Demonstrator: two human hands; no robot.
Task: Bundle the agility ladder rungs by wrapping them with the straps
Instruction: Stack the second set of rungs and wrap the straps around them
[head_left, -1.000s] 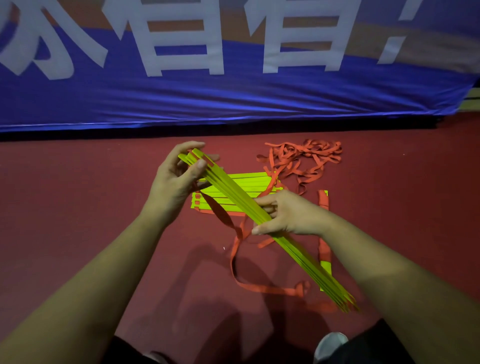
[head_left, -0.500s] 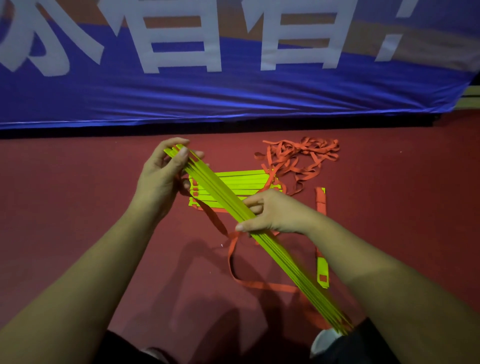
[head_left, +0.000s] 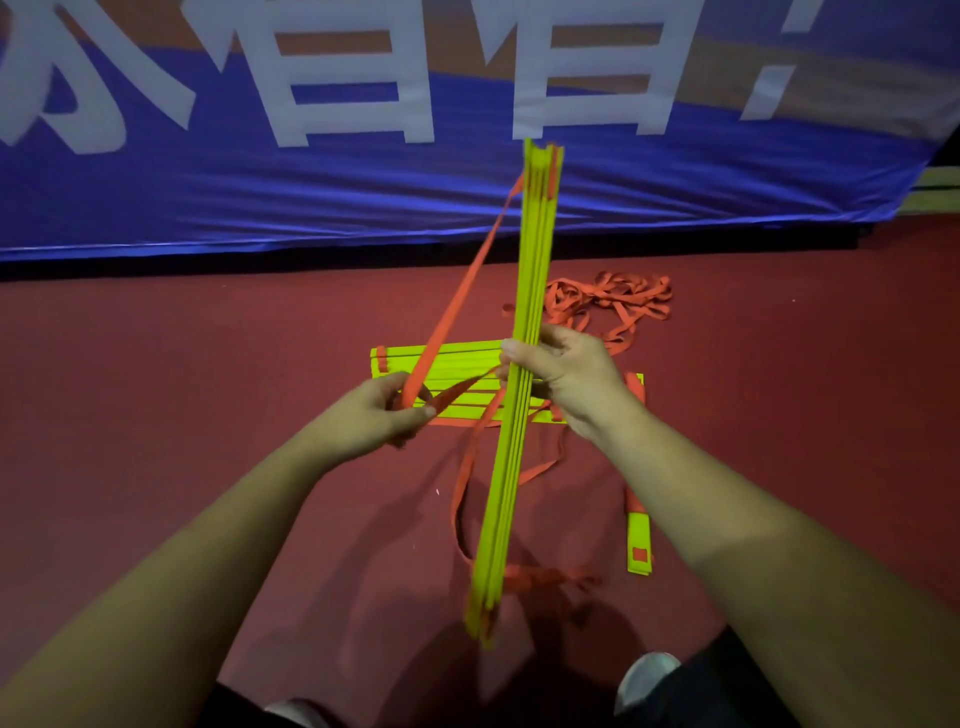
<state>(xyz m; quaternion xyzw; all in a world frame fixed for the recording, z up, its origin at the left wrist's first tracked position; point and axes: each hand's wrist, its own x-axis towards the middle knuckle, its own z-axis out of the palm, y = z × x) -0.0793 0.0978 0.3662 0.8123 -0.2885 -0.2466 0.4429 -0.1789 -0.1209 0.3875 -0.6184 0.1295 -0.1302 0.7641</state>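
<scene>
Upright rungs (head_left: 535, 249) are gripped mid-length as one stack by the right hand (head_left: 569, 382). A strap (head_left: 465, 293) is pinched by the left hand (head_left: 376, 418) and drawn taut from the stack's top end.

Risks:
- The stack is clamped at one point only, so the rungs can be fanned or slipped if the strap is pulled sideways.
- Slack strap is looped on the floor (head_left: 208, 395) near the bottom end and can be snagged mid-wrap.
- The second stack (head_left: 457, 358), lying flat behind the hands, looks tied to the same straps and may be dragged.
</scene>
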